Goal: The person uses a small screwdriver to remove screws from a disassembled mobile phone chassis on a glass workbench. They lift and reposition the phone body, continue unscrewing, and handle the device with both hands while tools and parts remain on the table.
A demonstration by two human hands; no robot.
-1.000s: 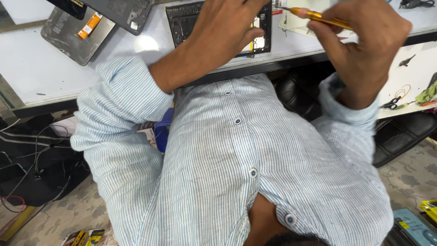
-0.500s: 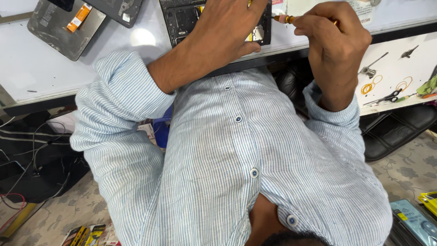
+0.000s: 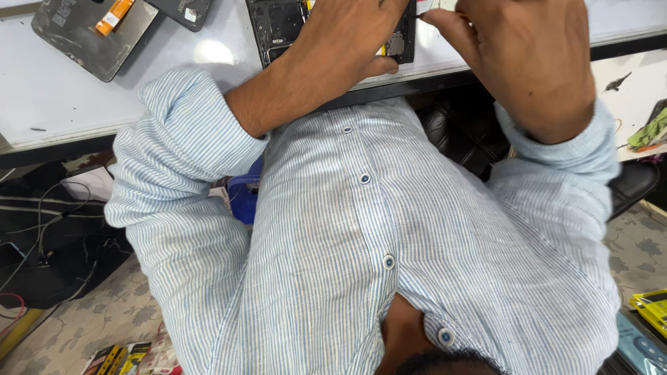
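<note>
We see the left hand (image 3: 347, 38) pressed flat, fingers together, on the opened phone (image 3: 278, 24), while the right hand (image 3: 521, 55) has its fingers pinched on a thin tool tip (image 3: 420, 15).

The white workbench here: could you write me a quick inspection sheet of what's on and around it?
Surface: white workbench, dark front edge.
Job's things: opened black phone body, circuitry exposed, under left hand; thin tool tip by right hand.
Clutter: grey phone back panel with orange strip; second dark panel.
Fingers: left spread on the phone; right curled, tool mostly hidden.
Cables: black wires on floor.
Surroundings: black chair, blue box, patterned floor.
</note>
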